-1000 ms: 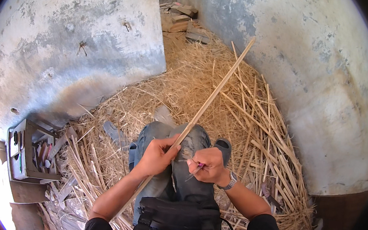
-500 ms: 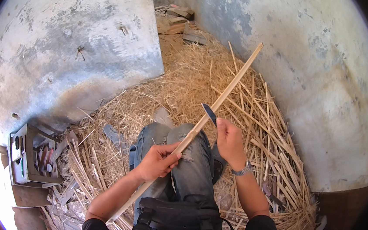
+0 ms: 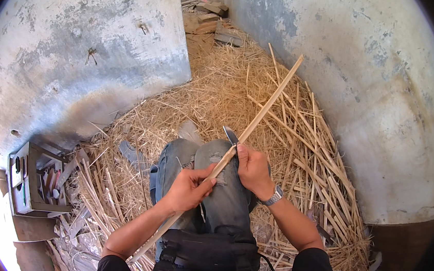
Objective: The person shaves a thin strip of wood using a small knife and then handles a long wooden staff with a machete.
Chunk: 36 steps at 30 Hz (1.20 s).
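Note:
A long, pale bamboo strip [image 3: 270,101] slants across my lap, from beside my left forearm up toward the far right. My left hand [image 3: 189,187] is closed around it over my knees. In my right hand [image 3: 253,170] is a knife [image 3: 231,135], its handle hidden in the fist. The dark blade crosses the strip just ahead of a node and touches it, tip pointing up and left. My right thumb lies close to the strip by the blade. A thin curl of shaving stands near my left hand.
Fine shavings [image 3: 205,98] cover the floor ahead. Many split strips [image 3: 333,197] lie along the right wall, and more [image 3: 96,192] at the left. A small wooden stand with tools [image 3: 40,207] is at far left. Plastered walls [image 3: 375,97] close in both sides; wood pieces [image 3: 228,38] lie far back.
My right hand has come down and left, bringing the knife nearer along the strip toward my left hand. The strip's far end has dipped slightly. My left hand keeps its hold.

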Motion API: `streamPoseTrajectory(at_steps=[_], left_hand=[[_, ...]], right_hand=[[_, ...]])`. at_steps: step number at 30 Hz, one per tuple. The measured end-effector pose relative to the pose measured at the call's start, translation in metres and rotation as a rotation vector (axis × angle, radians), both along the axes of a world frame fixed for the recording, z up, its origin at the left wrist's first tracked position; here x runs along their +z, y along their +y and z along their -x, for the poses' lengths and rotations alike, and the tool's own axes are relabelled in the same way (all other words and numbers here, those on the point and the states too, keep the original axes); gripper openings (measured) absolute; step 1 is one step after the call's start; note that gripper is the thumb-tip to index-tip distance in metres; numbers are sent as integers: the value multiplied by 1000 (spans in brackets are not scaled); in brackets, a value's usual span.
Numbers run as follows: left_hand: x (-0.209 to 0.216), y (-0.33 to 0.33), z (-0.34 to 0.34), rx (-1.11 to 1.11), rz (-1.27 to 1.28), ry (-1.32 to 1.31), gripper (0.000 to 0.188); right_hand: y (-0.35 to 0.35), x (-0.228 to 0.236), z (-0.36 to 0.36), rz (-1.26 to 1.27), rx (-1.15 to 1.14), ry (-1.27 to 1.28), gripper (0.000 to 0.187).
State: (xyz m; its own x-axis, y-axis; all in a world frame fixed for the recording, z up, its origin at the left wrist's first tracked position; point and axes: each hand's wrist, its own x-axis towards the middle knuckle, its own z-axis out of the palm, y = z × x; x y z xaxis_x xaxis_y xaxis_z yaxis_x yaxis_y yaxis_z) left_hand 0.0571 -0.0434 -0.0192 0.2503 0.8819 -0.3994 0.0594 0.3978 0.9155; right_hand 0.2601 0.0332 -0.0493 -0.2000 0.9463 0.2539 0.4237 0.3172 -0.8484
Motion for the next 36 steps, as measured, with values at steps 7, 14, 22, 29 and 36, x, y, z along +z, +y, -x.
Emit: streamPoseTrajectory(at_steps=[7, 14, 22, 29, 36], left_hand=[[5, 1, 3, 6, 77, -72, 46], [2, 5, 7, -3, 16, -113, 45], [-24, -5, -3, 23, -406, 265, 43], [-32, -3, -2, 26, -400, 147, 42], [-1, 8, 9, -16, -10, -70, 46]], right_hand=[[7, -22, -15, 228, 219, 53, 50], [22, -18, -41, 815, 351, 511, 49], [-5, 39, -11, 107, 76, 75, 30], [1, 34, -16, 184, 256, 110, 24], [-6, 32, -17, 199, 226, 259, 26]])
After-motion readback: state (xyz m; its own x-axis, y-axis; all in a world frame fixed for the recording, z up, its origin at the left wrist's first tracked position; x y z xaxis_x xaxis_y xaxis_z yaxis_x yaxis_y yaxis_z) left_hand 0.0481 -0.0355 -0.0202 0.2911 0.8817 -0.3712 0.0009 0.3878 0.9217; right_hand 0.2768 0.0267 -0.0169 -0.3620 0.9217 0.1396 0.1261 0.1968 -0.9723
